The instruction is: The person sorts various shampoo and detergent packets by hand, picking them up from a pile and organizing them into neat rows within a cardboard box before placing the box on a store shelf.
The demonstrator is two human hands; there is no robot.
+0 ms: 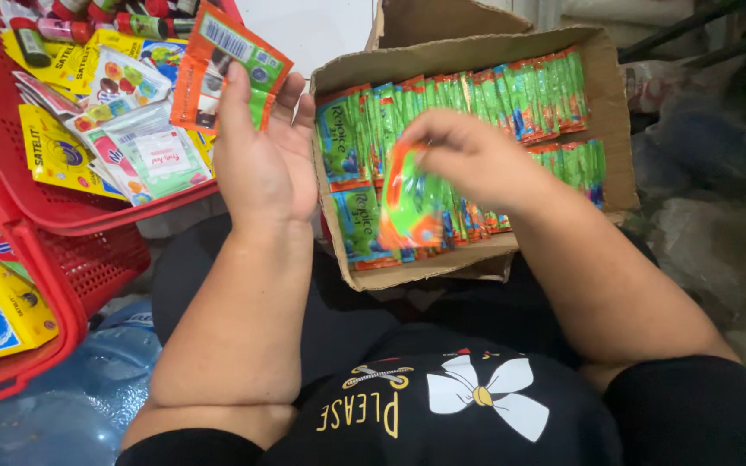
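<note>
Beside the red basket [62, 259], the left hand [261, 160] pinches one orange-green sachet [228, 65] under its thumb; the right hand [468, 155] grips another sachet [409, 207] (blurred) just over the rows in the box [610, 129]. Best to lift each sachet singly, I judge, without dragging neighbours. The right fingertips are hidden, and the basket is cut off.

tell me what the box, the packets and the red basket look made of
Box: brown cardboard, matte, with torn, soft edges. Packets: thin glossy plastic or foil film, judging by the shine. Red basket: hard moulded plastic with mesh walls.
</note>
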